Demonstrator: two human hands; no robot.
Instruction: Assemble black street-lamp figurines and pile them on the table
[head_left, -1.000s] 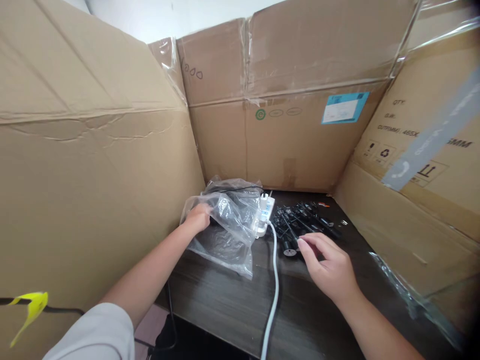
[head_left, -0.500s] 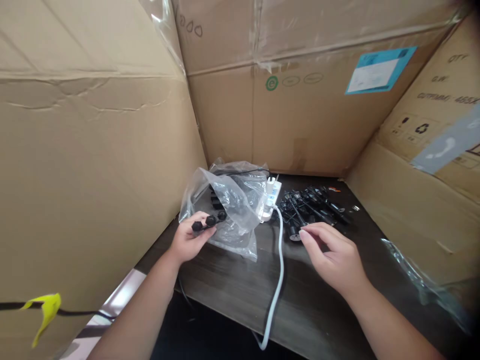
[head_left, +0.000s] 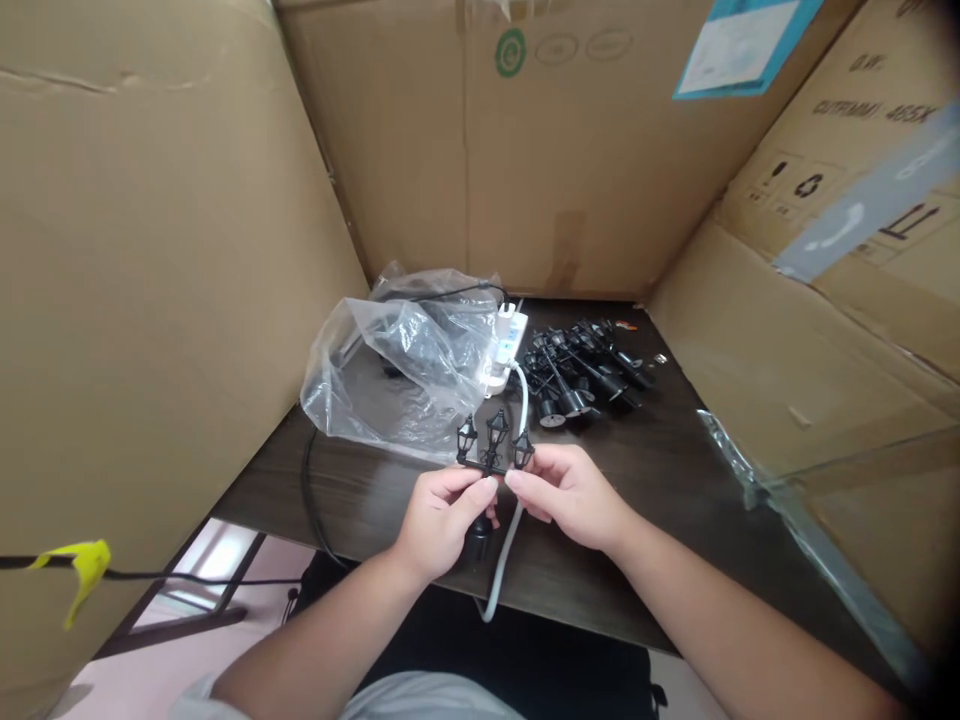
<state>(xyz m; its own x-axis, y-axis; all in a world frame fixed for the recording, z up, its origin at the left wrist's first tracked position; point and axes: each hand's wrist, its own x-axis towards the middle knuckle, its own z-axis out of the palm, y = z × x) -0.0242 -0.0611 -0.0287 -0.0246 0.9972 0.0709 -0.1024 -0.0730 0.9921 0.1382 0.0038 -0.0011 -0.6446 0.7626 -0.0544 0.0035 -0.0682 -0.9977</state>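
My left hand [head_left: 444, 518] and my right hand [head_left: 568, 495] meet above the front of the dark table [head_left: 645, 500]. Together they pinch a small black model street lamp [head_left: 492, 446] with three lantern heads, held upright; its base pokes out below my left fingers. A crumpled clear plastic bag [head_left: 397, 375] lies behind my left hand. A pile of several more black model lamps [head_left: 581, 368] lies behind my right hand.
A white power strip [head_left: 506, 345] sits between bag and pile, its white cable [head_left: 510, 520] running under my hands and off the table's front edge. Tall cardboard box walls [head_left: 150, 260] close in on the left, back and right. Clear film [head_left: 757, 480] lies at the right.
My left hand drew a black lamp out of the bag and carried it toward the middle. My right hand left the pile and joined it on the lamp. The view tilted down.
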